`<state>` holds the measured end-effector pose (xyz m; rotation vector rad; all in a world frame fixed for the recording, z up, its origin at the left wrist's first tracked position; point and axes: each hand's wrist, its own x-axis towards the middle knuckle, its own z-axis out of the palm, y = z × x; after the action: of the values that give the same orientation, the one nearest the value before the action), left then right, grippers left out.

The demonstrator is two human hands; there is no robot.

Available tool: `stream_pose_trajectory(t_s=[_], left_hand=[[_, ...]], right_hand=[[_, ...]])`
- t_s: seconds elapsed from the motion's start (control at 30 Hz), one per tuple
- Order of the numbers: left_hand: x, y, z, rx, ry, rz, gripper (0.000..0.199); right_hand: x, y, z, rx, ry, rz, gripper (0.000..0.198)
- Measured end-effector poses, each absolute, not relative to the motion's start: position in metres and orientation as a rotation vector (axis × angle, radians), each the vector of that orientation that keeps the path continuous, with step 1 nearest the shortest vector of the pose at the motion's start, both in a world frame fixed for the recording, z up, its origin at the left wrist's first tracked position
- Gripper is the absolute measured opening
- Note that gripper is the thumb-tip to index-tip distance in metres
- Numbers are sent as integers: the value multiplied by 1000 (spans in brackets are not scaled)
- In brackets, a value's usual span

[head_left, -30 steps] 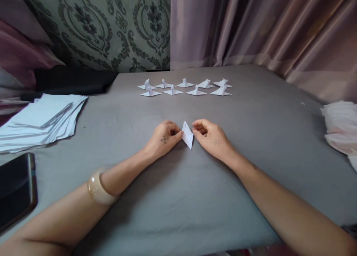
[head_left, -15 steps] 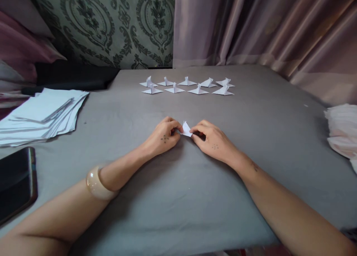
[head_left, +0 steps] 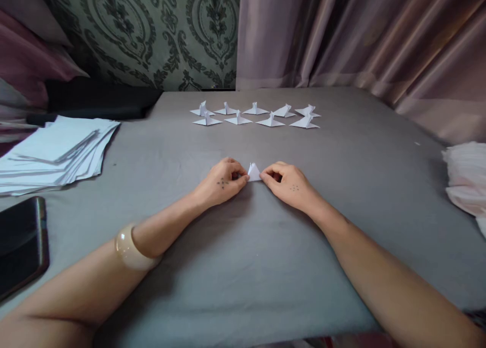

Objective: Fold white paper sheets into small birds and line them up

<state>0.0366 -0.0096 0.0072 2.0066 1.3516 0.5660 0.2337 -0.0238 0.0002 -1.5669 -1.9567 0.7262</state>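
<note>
A small folded white paper figure [head_left: 253,173] with upright points is held between my two hands, just above or on the grey cloth. My left hand [head_left: 228,181] pinches its left corner between thumb and fingers. On the other side, my right hand [head_left: 285,182] grips the right corner the same way. The pinched corners are hidden by the fingertips. Beyond the hands, several similar folded paper figures [head_left: 270,120] with spread wings stand in two rows near the back of the table.
On the left lies a stack of white paper sheets [head_left: 56,145], with a dark phone [head_left: 23,242] nearer to me. A black cloth item [head_left: 102,100] is behind the stack. White, crumpled material [head_left: 467,173] sits at the right edge of the grey table [head_left: 341,150].
The paper figure has turned so its lower edge looks level and its face is more toward me. The right hand's fingers have shifted slightly; both hands keep their pinch.
</note>
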Motion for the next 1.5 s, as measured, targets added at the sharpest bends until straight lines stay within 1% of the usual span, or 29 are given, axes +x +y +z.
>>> stream_pose_trajectory(t_s=[0.27, 0.6, 1.07, 1.2, 1.33, 1.5], left_hand=[[38, -8, 6, 1998, 1374, 570, 18], [42, -7, 2, 2034, 1423, 585, 11], [43, -10, 2, 2134, 1421, 576, 11], [42, -13, 1, 2194, 1402, 607, 5], [40, -16, -3, 2334, 1264, 623, 14], [40, -24, 5, 2558, 1228, 402, 30]], right_hand=[[228, -24, -3, -1613, -1926, 648, 13], [226, -23, -1, -1682, -1902, 678, 16], [227, -20, 4, -1678, -1927, 737, 15], [228, -19, 7, -1698, -1912, 761, 15], [229, -17, 7, -1721, -1890, 782, 16], [231, -16, 6, -1719, -1884, 800, 16]])
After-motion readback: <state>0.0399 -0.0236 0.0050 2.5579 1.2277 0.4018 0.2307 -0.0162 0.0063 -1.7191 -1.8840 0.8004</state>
